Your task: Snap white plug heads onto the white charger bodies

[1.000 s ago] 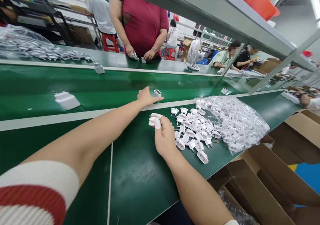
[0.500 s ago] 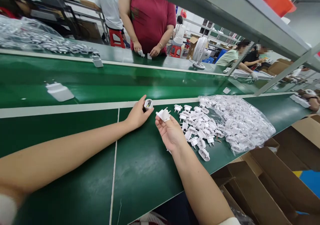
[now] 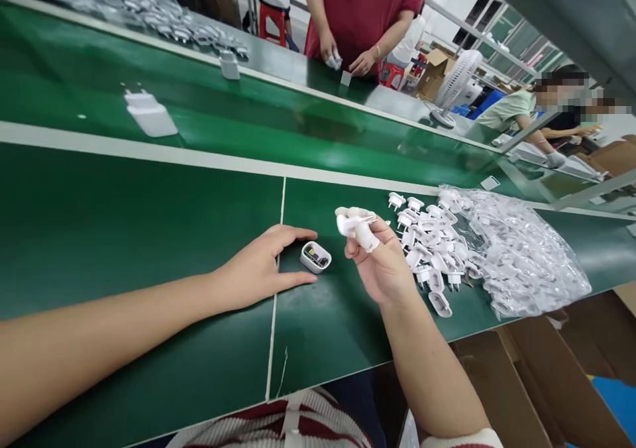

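Note:
A white charger housing (image 3: 316,257) stands on the green work surface, its top uncovered and a circuit board with small parts showing inside. My left hand (image 3: 271,262) is open around it, thumb and fingers apart on either side, with a gap to the housing. To the right, my right hand (image 3: 377,256) is raised with white covers on some fingertips. It pinches a white plug cover (image 3: 354,223), mostly hidden by the fingers; a metal pin shows. Beside that hand lies a pile of loose white plug covers (image 3: 432,242) with pins.
A clear plastic bag (image 3: 531,256) full of plug covers lies right of the pile. Beyond the white ledge, a finished-looking charger (image 3: 152,118) lies on the green belt (image 3: 278,140). A co-worker in red (image 3: 358,17) handles white parts opposite. Cardboard boxes (image 3: 541,368) stand below the right edge.
My left hand has come nearer along with the housing, which now stands inside the opened fingers. My right hand still holds the plug cover, now turned. The camera view has tilted and shifted.

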A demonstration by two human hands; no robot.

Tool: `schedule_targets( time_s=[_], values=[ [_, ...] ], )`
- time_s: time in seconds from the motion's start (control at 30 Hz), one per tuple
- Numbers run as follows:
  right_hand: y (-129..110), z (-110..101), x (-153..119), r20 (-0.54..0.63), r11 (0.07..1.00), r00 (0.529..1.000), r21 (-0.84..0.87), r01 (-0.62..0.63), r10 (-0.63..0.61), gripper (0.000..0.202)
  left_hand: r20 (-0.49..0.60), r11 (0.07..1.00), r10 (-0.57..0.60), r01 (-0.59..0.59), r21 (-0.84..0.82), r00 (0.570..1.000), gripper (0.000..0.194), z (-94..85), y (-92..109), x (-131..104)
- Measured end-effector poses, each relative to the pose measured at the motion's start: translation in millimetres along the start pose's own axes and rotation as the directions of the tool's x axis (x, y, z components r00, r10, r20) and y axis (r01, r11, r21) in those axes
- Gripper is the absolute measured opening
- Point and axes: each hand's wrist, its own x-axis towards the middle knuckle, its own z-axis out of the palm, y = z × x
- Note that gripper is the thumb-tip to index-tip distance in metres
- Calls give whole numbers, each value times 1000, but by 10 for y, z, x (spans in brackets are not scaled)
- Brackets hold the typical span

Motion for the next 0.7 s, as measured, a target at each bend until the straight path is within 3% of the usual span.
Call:
schedule_targets(
  time_s=[0.1,0.2,0.3,0.43,0.57,0.7],
  values=[
    [37,-3,15,18,994,999,-102,30,-28,28,4,999,24,-24,-23,1000,46,-13,1,22],
    [52,-10,1,90,953,996,-299,44,-17,21,-15,999,-35,36,10,999,44,-38,-5,1],
    [9,-30,-59,191,862,981,-496,108,-13,36,-19,999,-45,46,21,999,46,-58,-17,-17],
    [-84,-46,-162,239,754,962,-605,256,-134,47,6,1000,25,-25,0,1000,38,-64,-34,1],
    [-93,-2,-202,370,580,895,-683,444,-249,33,-19,996,82,-83,-33,996,32,-58,-38,25],
    [-31,58,-169,468,383,831,-739,554,-300,39,-25,992,116,-117,-36,993,29,-53,-38,24]
  ],
)
